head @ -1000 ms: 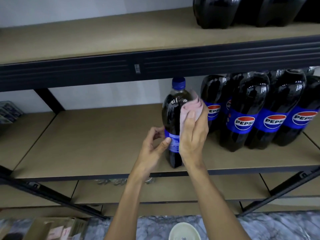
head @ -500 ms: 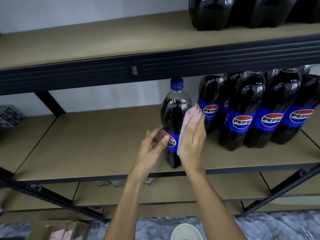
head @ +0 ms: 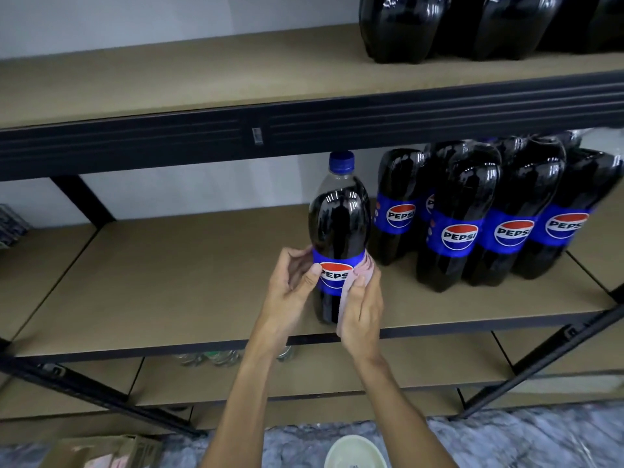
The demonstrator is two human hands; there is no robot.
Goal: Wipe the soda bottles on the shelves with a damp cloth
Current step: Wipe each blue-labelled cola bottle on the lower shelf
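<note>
the soda bottle [head: 339, 231] stands at the near edge of the middle shelf [head: 169, 282], left of the other bottles [head: 472, 214]; the grip of the left hand [head: 292, 292] curls round its label; that of the right hand [head: 363, 314] wraps the pink cloth [head: 364, 267] against its right side; a hard sideways wipe could tip it off the edge; it is capped and nearly full of dark soda.

Two bare, slender forearms [head: 243, 400] — the left hand [head: 291, 288] and right hand [head: 363, 310] long-fingered.
</note>
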